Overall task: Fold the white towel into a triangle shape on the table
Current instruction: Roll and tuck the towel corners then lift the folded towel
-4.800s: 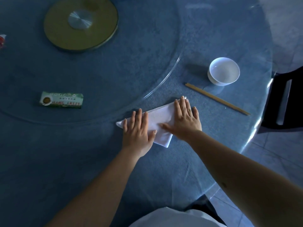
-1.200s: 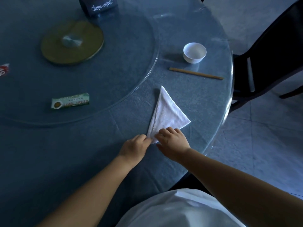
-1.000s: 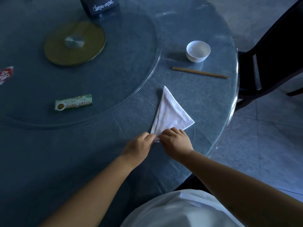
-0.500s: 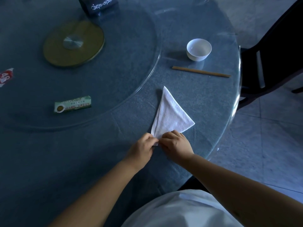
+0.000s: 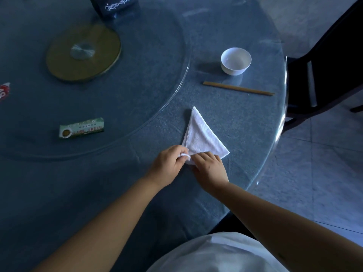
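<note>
I see left hand [image 5: 169, 163] pinching towel [image 5: 200, 138] corner nearest me; right hand [image 5: 210, 169] presses same corner, bowl [image 5: 235, 60] beyond.

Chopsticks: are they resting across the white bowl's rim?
No, the chopsticks lie flat on the table, just in front of the white bowl.

towel [image 5: 202, 137] on table [image 5: 137, 193], chopsticks [image 5: 238, 88] behind it, bowl [image 5: 235, 60] farther back

The round table [image 5: 59, 193] is covered with a blue cloth and glass. On it are laid a white towel [image 5: 202, 138], a white bowl [image 5: 235, 60], chopsticks [image 5: 238, 88], a green packet [image 5: 81, 128] and a gold disc [image 5: 83, 53].
</note>
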